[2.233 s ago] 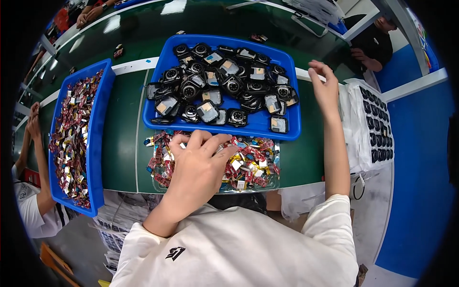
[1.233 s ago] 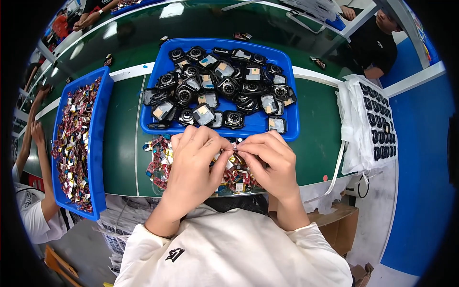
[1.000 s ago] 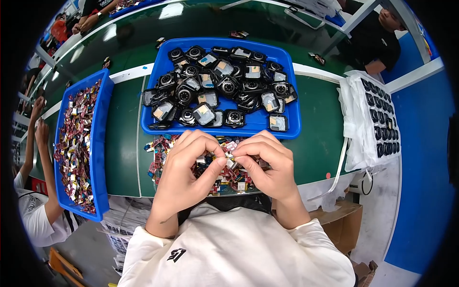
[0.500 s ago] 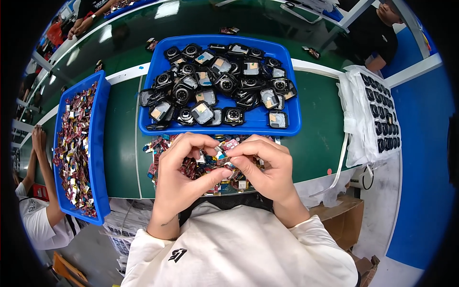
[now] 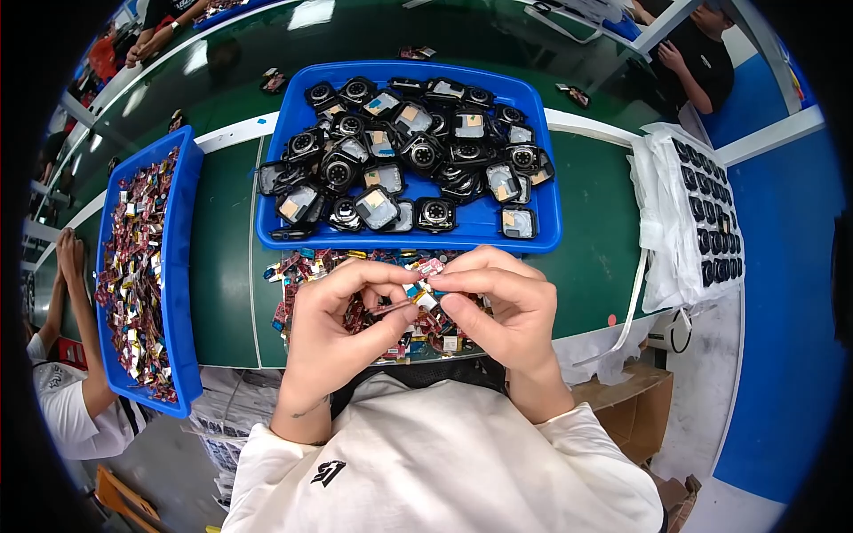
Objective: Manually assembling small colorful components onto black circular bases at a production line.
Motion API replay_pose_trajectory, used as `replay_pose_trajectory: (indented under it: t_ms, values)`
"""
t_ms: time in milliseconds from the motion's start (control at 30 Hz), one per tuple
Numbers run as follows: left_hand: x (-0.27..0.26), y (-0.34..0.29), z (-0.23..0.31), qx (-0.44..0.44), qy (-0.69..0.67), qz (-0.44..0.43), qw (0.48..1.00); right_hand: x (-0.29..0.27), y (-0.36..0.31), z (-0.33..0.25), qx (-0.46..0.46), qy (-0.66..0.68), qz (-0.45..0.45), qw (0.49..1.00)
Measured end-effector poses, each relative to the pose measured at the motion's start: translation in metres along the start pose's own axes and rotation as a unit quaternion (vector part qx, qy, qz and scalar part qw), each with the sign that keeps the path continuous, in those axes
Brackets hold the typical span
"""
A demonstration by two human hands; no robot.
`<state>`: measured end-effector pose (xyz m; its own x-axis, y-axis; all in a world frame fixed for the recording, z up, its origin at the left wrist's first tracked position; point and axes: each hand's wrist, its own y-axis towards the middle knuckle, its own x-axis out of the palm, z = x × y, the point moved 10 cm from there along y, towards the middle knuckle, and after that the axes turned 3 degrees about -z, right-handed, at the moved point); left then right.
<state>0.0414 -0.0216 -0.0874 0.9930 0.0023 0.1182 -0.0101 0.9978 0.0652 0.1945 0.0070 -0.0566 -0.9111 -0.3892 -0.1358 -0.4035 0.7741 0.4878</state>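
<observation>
Both my hands are close together over a heap of small electronic parts (image 5: pixel 342 306), a mix of red boards, white and yellow pieces. My left hand (image 5: pixel 342 311) is curled, with a thin reddish-brown circuit board (image 5: pixel 391 308) held edge-on by its thumb and fingers. The fingertips of my right hand (image 5: pixel 506 306) are drawn together beside a small red-and-white piece; whether they grip it cannot be made out. Just beyond my hands sits a wide blue tray (image 5: pixel 409 245) full of black smartwatch bodies (image 5: pixel 419 154), some face down, others showing grey insides.
At the left stands a long blue bin (image 5: pixel 182 293) heaped with similar small parts. White-wrapped trays of black watch pieces (image 5: pixel 711 209) are stacked at the right. A green conveyor (image 5: pixel 355 40) runs behind, with loose parts on it. Co-workers sit around; a cardboard box (image 5: pixel 635 413) lies below right.
My hands have moved slightly apart, and the thin board now shows in my left hand. My right fingertips have shifted a little right. A co-worker at the far right has raised a hand.
</observation>
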Motion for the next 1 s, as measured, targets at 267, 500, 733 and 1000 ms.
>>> replay_pose_trajectory:
  t_ms: [267, 500, 733, 1000]
  values:
    - [0.006, 0.001, 0.013, 0.071, 0.137, -0.03, 0.988, -0.003, -0.002, 0.003, 0.012, -0.031, 0.024, 0.999]
    - [0.011, 0.002, 0.022, 0.117, 0.196, -0.049, 0.972, 0.003, -0.006, 0.006, 0.011, 0.069, -0.022, 0.997]
    - [0.017, -0.002, 0.02, 0.128, 0.151, -0.081, 0.977, 0.009, -0.017, 0.025, 0.136, 0.194, 0.008, 0.972]
    - [-0.007, -0.003, 0.023, 0.115, 0.167, -0.002, 0.979, 0.004, 0.003, -0.01, -0.038, -0.244, -0.137, 0.959]
